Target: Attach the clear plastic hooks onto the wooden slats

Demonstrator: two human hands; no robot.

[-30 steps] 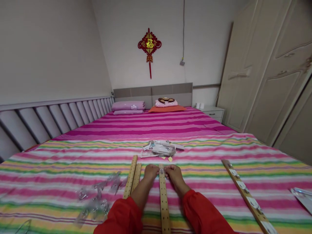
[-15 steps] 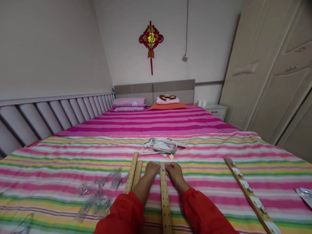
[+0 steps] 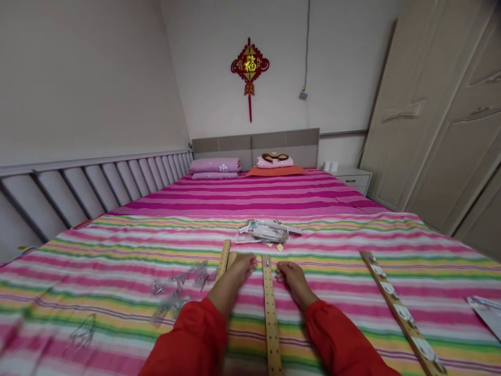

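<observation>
A pale wooden strip (image 3: 271, 318) with rows of small holes lies lengthwise between my hands, a small shiny metal piece (image 3: 266, 262) on its far end. Just left of that end is my left hand (image 3: 243, 265), apart from the strip, fingers loosely stretched and slightly blurred. My right hand (image 3: 291, 275) hovers on the other side, also off the strip, its fingers curled against the thumb; whatever may be in them is hidden. Two more holed strips (image 3: 223, 258) lie partly behind my left hand and forearm.
Small clear plastic bags with metal bits (image 3: 174, 295) lie to the left, near a thin wire-like item (image 3: 83, 331). A packet pile (image 3: 264, 231) sits ahead. At right lie a strip carrying white-backed pieces (image 3: 403, 313) and a flat packet (image 3: 485, 313). Striped cloth (image 3: 332, 235) covers the bed.
Both hands have let go of the strip's far end and moved apart to either side. The metal piece stays on the strip. The view has shifted slightly left.
</observation>
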